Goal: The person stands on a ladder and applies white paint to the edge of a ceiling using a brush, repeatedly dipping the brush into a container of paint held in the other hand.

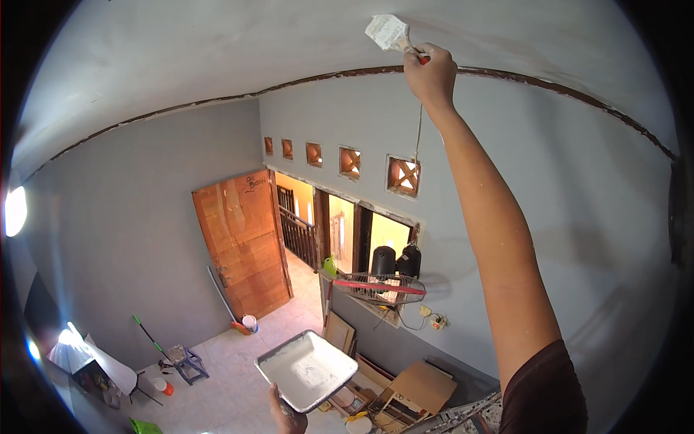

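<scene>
High overhead, my right hand [431, 76] is closed around the handle of a wide paintbrush [388, 32]. White paint coats its bristles, which are up at the pale ceiling [217, 58]; whether they press on it I cannot tell. A bit of red shows at the handle in my grip. Low down, my left hand [288, 418] grips the near left edge of a dark-rimmed square paint tray [273, 370]. White paint covers the inside of the tray, thicker in the middle. Part of the left hand is cut off by the lower edge.
Brown trim [347, 73] runs where the grey wall meets the ceiling. Far below stand an open wooden door [242, 242], a broom, a white bucket [250, 323] and a small stool [189, 364]. A wire fan cage [379, 288] sits by the window, above cardboard boxes [423, 390].
</scene>
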`<state>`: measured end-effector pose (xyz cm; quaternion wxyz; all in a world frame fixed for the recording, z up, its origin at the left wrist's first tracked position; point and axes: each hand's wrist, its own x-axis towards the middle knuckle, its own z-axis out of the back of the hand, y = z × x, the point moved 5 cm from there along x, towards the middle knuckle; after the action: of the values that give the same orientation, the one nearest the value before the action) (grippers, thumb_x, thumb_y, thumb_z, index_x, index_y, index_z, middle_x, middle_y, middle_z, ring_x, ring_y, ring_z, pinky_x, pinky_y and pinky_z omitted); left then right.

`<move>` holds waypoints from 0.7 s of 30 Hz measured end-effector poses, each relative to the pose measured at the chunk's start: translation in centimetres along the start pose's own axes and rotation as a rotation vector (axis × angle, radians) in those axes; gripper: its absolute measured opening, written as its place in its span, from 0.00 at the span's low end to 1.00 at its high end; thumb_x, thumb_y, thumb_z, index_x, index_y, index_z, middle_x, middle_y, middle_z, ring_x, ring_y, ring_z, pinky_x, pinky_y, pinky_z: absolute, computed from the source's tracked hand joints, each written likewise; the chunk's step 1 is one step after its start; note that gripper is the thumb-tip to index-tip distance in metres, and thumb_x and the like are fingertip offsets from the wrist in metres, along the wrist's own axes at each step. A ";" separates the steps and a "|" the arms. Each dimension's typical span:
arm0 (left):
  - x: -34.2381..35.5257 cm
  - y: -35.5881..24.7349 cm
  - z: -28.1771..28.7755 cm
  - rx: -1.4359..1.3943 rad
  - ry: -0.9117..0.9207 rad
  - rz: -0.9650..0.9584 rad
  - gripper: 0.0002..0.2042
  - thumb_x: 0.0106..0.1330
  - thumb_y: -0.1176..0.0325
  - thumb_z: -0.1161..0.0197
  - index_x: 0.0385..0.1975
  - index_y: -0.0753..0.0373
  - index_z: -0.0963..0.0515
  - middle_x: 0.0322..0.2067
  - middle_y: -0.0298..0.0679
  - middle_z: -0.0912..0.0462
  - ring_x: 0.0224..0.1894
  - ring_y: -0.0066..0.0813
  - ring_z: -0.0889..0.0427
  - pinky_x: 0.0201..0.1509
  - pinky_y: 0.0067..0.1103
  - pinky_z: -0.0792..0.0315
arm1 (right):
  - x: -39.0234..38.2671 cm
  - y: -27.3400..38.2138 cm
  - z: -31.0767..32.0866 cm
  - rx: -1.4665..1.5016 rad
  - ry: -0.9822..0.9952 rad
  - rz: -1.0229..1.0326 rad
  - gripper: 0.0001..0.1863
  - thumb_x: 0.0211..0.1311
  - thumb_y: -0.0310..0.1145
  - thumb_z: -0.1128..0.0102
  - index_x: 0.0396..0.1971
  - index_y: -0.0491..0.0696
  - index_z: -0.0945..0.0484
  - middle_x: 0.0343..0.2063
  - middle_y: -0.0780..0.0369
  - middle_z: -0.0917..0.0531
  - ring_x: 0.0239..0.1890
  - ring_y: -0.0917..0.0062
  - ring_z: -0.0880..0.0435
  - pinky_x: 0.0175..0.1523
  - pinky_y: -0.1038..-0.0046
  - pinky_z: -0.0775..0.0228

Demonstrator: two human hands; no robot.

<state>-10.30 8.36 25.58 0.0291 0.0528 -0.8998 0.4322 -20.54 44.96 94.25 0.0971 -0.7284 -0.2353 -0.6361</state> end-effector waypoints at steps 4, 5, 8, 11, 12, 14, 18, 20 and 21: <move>-0.4 -1.1 -1.1 0.007 -0.007 0.016 0.29 0.79 0.48 0.46 0.66 0.67 0.30 0.57 0.40 0.22 0.57 0.32 0.24 0.59 0.31 0.26 | 0.0 -0.1 1.3 -0.005 -0.056 0.048 0.11 0.59 0.31 0.37 0.24 0.37 0.20 0.18 0.51 0.18 0.23 0.57 0.16 0.35 0.61 0.26; -0.5 -1.4 -1.1 0.074 -0.012 0.002 0.30 0.78 0.46 0.45 0.65 0.67 0.30 0.57 0.40 0.22 0.56 0.31 0.23 0.59 0.31 0.25 | -0.3 0.0 2.4 -0.004 -0.124 0.086 0.11 0.59 0.31 0.36 0.25 0.37 0.19 0.18 0.52 0.18 0.22 0.59 0.17 0.34 0.62 0.26; -0.7 -1.6 -1.3 0.003 -0.008 0.044 0.33 0.76 0.42 0.44 0.64 0.68 0.29 0.55 0.41 0.21 0.55 0.30 0.23 0.56 0.30 0.24 | -2.9 0.6 5.1 0.041 -0.249 0.006 0.11 0.61 0.32 0.36 0.29 0.38 0.18 0.17 0.57 0.19 0.19 0.68 0.20 0.31 0.64 0.28; -1.3 -4.4 -4.0 0.079 0.005 0.017 0.34 0.74 0.40 0.43 0.62 0.69 0.28 0.53 0.40 0.19 0.52 0.30 0.21 0.53 0.29 0.23 | -5.1 -0.7 5.6 0.142 -0.234 -0.219 0.11 0.64 0.33 0.36 0.30 0.38 0.18 0.17 0.61 0.20 0.17 0.77 0.25 0.26 0.68 0.33; -1.1 -4.1 -3.6 0.079 0.007 0.016 0.34 0.74 0.40 0.43 0.62 0.69 0.28 0.53 0.40 0.19 0.52 0.30 0.21 0.53 0.29 0.23 | -5.2 -1.1 5.0 0.141 -0.235 -0.218 0.11 0.64 0.33 0.36 0.30 0.38 0.18 0.17 0.61 0.20 0.17 0.77 0.25 0.26 0.68 0.33; -0.9 -3.0 -2.3 0.086 0.009 0.011 0.34 0.75 0.40 0.45 0.62 0.69 0.29 0.53 0.41 0.19 0.52 0.30 0.21 0.53 0.30 0.23 | -5.5 -3.6 2.2 0.514 -0.055 -0.584 0.11 0.67 0.33 0.38 0.29 0.40 0.20 0.17 0.69 0.28 0.18 0.85 0.31 0.22 0.74 0.43; -1.2 -2.8 -1.8 0.103 0.040 0.051 0.34 0.77 0.41 0.46 0.66 0.69 0.32 0.57 0.43 0.21 0.56 0.33 0.23 0.58 0.32 0.25 | -3.9 -4.5 -2.0 0.930 0.173 -0.895 0.06 0.67 0.29 0.40 0.30 0.45 0.25 0.19 0.69 0.30 0.16 0.85 0.37 0.21 0.78 0.49; -1.6 -3.0 -1.6 0.074 -0.022 0.023 0.34 0.78 0.44 0.48 0.71 0.67 0.38 0.62 0.45 0.26 0.61 0.35 0.26 0.63 0.33 0.28 | -2.9 -3.8 -3.0 1.070 0.178 -0.978 0.05 0.68 0.30 0.40 0.35 0.45 0.25 0.19 0.69 0.31 0.16 0.85 0.39 0.21 0.79 0.50; -1.7 -2.9 -1.3 0.078 -0.019 0.025 0.34 0.78 0.44 0.48 0.71 0.67 0.38 0.62 0.45 0.26 0.61 0.35 0.26 0.63 0.33 0.28 | -2.6 -3.6 -2.3 1.069 0.173 -0.979 0.05 0.68 0.30 0.40 0.35 0.45 0.25 0.19 0.69 0.31 0.16 0.85 0.39 0.21 0.79 0.50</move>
<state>-8.29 7.73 28.46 0.0132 0.0468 -0.8831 0.4666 -24.51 46.54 91.57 0.1620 -0.3399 -0.8041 -0.4600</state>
